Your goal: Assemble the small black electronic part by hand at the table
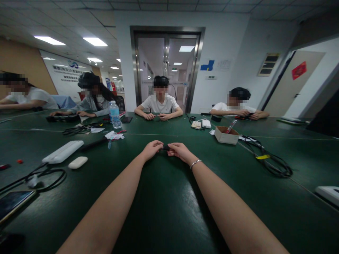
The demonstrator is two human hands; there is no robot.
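A small black object [166,147], short and stubby, is held between my two hands just above the green table [169,197]. My left hand [152,149] pinches its left end between thumb and fingertips. At its other end, my right hand [181,151] is closed with thumb and fingers together; a silver bracelet [196,164] circles that wrist. The fingers cover most of the object, so its exact kind cannot be made out. Both forearms reach forward across the tabletop.
To the left are a white power bank [63,152], a white rounded case [77,162], a phone [14,204], cables and a water bottle [114,115]. A cardboard box [226,135] and a coiled black cable [275,164] lie right. Several people sit opposite.
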